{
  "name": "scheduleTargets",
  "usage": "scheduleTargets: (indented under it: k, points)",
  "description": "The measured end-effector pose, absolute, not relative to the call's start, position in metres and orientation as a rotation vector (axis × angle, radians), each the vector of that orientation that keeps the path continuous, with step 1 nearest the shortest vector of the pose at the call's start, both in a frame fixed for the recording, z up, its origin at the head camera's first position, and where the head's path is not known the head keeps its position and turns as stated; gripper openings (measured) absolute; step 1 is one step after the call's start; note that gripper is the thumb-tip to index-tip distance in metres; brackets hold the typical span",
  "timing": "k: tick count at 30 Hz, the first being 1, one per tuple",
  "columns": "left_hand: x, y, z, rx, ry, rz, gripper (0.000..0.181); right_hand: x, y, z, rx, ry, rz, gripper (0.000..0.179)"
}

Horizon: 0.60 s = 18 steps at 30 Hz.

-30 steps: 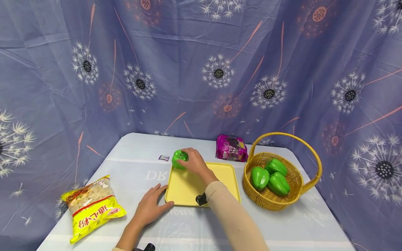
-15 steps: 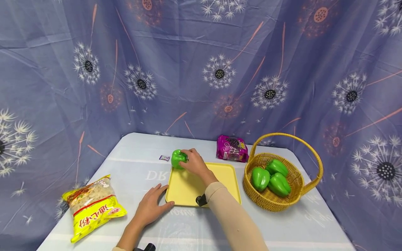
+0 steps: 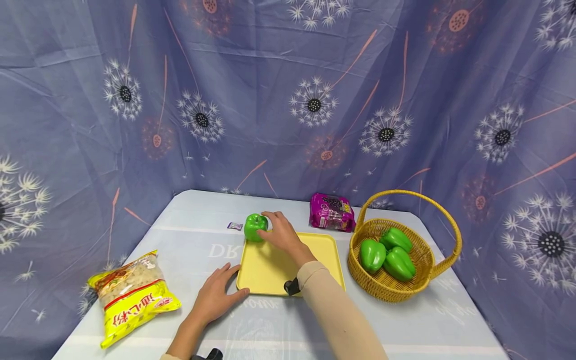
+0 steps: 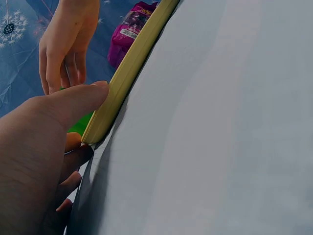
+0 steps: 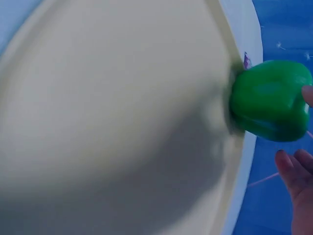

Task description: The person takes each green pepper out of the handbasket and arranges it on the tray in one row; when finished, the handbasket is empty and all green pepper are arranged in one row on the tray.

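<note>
A green bell pepper [image 3: 253, 229] stands upright at the far left corner of a yellow tray [image 3: 270, 272]. My right hand [image 3: 282, 234] is just right of it with spread fingers; in the right wrist view one fingertip [image 5: 307, 94] meets the pepper, while the other visible fingers are apart from it. At the tray's near left corner rests my left hand [image 3: 213, 296], its thumb touching the near edge and its fingers along the left side. The left wrist view shows the thumb lying straight against the tray's rim [image 4: 115, 100].
Right of the tray stands a wicker basket [image 3: 387, 292] with a tall handle, holding several green peppers [image 3: 399, 264]. A purple package [image 3: 332, 212] lies behind the tray. Far left is a yellow food bag [image 3: 135, 300]. A small purple packet [image 3: 235, 226] lies beside the pepper.
My right hand's fingers have loosened and drawn slightly right of the pepper, which now stands upright with its top showing. The left hand and tray have stayed still.
</note>
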<state>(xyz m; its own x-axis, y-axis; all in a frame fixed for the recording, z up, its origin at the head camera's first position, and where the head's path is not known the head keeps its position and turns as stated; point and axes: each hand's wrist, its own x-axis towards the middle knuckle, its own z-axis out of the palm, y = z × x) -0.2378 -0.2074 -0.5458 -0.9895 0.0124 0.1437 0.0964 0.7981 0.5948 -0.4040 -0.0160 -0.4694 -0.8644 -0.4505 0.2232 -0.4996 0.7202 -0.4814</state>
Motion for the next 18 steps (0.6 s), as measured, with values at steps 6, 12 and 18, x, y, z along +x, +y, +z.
scheduleTargets:
  k: [6, 12, 18]
  points:
    - [-0.239, -0.207, -0.547, -0.084, -2.858, -0.943, 0.077, -0.402, 0.003, -0.457, 0.823, -2.796, 0.884, 0.054]
    - [-0.240, -0.206, -0.548, -0.068, -2.862, -0.932, 0.077, -0.402, 0.029, -0.448, 0.857, -2.747, 0.904, 0.050]
    - [-0.239, -0.207, -0.547, -0.079, -2.842, -0.950, 0.076, -0.401, 0.052, -0.442, 0.881, -2.723, 0.946, 0.046]
